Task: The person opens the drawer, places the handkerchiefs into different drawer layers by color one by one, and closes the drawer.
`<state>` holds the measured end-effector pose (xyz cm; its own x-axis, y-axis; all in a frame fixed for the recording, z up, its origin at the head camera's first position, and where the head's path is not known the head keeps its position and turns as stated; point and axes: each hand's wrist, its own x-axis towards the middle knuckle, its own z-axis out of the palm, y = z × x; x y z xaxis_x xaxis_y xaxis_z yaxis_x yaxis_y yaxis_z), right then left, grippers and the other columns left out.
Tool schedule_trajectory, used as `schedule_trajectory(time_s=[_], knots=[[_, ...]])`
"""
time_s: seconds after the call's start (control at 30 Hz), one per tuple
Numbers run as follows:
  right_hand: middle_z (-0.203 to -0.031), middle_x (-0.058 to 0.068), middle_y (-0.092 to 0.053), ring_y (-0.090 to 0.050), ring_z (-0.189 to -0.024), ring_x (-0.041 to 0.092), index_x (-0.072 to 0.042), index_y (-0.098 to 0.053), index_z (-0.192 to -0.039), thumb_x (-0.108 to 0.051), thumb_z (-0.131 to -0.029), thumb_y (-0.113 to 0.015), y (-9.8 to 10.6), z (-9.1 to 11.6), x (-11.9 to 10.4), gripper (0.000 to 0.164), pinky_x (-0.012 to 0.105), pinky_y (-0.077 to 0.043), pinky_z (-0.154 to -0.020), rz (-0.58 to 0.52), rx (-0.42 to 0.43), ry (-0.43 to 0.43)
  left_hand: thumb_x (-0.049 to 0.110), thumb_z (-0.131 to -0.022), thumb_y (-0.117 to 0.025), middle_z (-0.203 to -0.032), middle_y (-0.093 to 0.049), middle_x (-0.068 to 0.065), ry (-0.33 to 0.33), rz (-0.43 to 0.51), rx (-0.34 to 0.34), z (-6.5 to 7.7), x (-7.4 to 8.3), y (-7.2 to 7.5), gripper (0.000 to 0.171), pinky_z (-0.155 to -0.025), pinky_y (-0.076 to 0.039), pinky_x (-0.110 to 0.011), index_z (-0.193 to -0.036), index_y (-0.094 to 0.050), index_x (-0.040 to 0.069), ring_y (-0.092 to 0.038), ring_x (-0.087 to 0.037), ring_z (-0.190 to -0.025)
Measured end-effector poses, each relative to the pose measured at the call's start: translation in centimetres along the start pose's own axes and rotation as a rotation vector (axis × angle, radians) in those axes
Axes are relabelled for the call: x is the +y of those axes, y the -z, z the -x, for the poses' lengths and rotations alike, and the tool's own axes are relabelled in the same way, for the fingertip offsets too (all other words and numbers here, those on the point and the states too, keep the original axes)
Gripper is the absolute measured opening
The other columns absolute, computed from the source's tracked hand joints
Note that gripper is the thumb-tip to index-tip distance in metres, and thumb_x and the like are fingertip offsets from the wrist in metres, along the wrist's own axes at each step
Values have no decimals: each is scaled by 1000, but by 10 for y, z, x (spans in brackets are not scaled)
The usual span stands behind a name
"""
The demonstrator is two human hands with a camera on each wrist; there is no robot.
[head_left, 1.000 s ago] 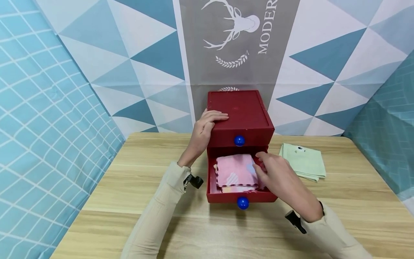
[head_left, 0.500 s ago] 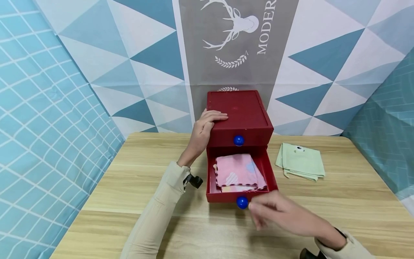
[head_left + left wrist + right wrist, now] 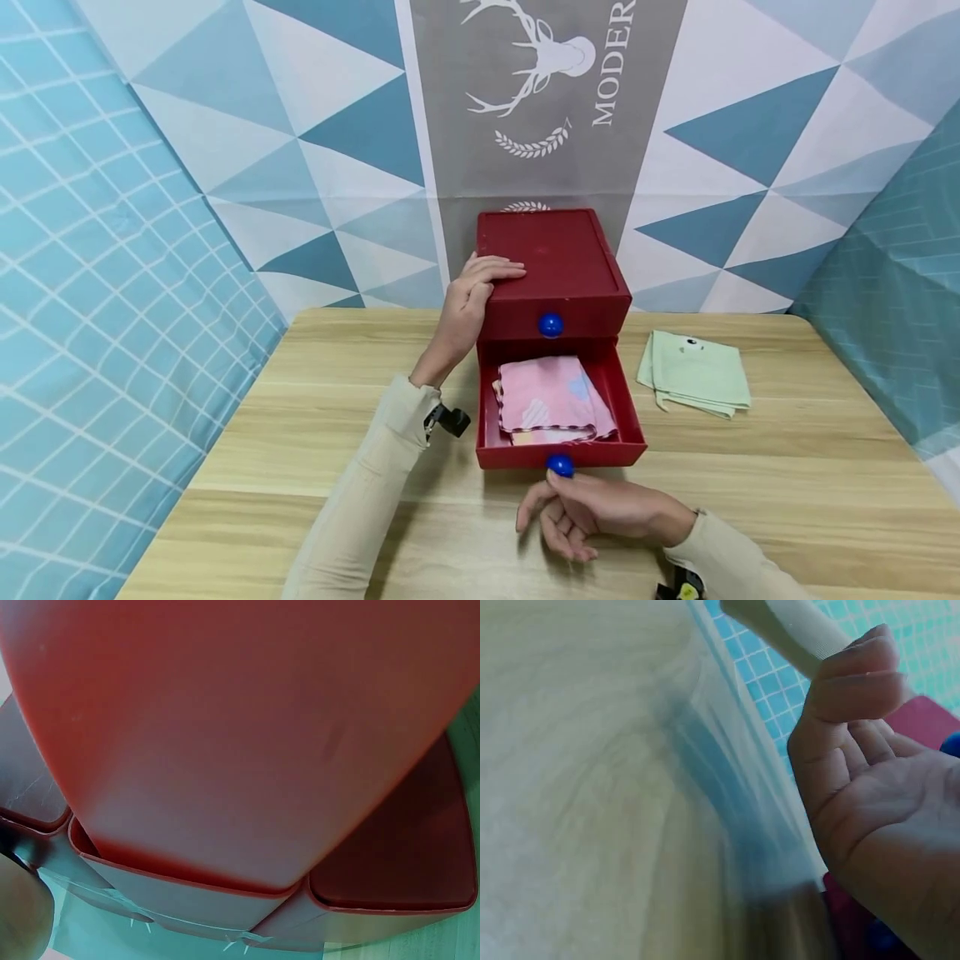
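A small red drawer cabinet (image 3: pixel 551 250) stands on the table with its lower drawer (image 3: pixel 633 450) pulled out. Inside that drawer lies a folded pink cloth (image 3: pixel 543 396) with a dark scalloped edge. My left hand (image 3: pixel 472 300) rests on the cabinet's top left edge, fingers laid over the top. Red plastic fills most of the left wrist view. Just in front of the drawer, my right hand (image 3: pixel 592 512) has its thumb at the lower blue knob (image 3: pixel 559 464); contact is hard to tell. Its other fingers are loosely bent and hold nothing, as the right wrist view shows.
To the right of the cabinet lies a folded light green cloth (image 3: pixel 697 375) on the wooden table (image 3: pixel 337 358). The upper drawer, with its own blue knob (image 3: pixel 551 325), is closed. A patterned backdrop stands directly behind the cabinet.
My right hand has left the pink cloth in the drawer and moved toward the front, down to the lower knob. My left hand has stayed on the cabinet.
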<state>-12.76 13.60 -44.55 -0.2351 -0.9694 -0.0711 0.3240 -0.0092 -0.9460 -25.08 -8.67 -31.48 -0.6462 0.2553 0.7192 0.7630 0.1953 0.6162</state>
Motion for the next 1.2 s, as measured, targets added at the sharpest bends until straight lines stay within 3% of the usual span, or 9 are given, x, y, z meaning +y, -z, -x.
schedule_trajectory(time_s=[0.13, 0.3, 0.43, 0.67, 0.87, 1.07, 1.2], knots=[[-88, 2, -61, -61, -69, 8, 3, -45, -131, -44, -107, -2, 7, -1, 6, 68, 17, -46, -54, -64, -33, 71, -10, -95, -30, -119, -66, -25, -15, 3, 9, 0, -2, -1, 43, -124, -10, -43, -110, -71, -10, -51, -39, -122], [-90, 1, -61, -61, -70, 10, -6, -44, -131, -49, -104, 2, 10, -3, 8, 68, 20, -48, -56, -88, -51, 78, -9, -94, -30, -118, -66, -26, -30, -2, 13, -1, -2, -1, 43, -121, -11, -55, -109, -70, -11, -52, -41, -120], [-90, 3, -62, -61, -69, 12, -6, -43, -131, -46, -105, 1, 10, -5, 8, 65, 21, -48, -56, -96, -42, 87, -8, -94, -30, -119, -66, -25, -21, -5, 14, -2, -3, -1, 44, -123, -11, -50, -109, -70, -10, -52, -39, -122], [-95, 5, -67, -64, -71, 12, -3, -39, -143, -41, -107, -8, 5, -6, 8, 61, 21, -49, -56, -116, 44, 98, -10, -95, -29, -119, -67, -25, -21, 3, 17, 0, -1, -1, 43, -124, -10, -37, -109, -70, -11, -51, -40, -122], [-101, 8, -69, -65, -69, 13, -3, -30, -154, -41, -106, -13, 5, -9, 5, 63, 22, -49, -54, -145, 148, 102, -12, -95, -30, -118, -67, -26, -33, 9, 18, 1, -2, -1, 43, -124, -9, -37, -109, -70, -11, -51, -42, -121], [-104, 9, -69, -65, -69, 13, -4, -22, -157, -41, -106, -16, 8, -13, 1, 63, 22, -48, -54, -142, 154, 106, -12, -95, -30, -118, -66, -26, -36, 13, 20, 1, -2, -2, 43, -124, -9, -37, -109, -70, -11, -51, -42, -121], [-104, 10, -69, -65, -68, 13, -5, -22, -157, -41, -106, -16, 11, -15, 0, 63, 23, -47, -53, -133, 172, 111, -11, -95, -30, -118, -67, -25, -31, 9, 17, 1, -2, -1, 43, -124, -10, -44, -109, -70, -10, -51, -40, -122]])
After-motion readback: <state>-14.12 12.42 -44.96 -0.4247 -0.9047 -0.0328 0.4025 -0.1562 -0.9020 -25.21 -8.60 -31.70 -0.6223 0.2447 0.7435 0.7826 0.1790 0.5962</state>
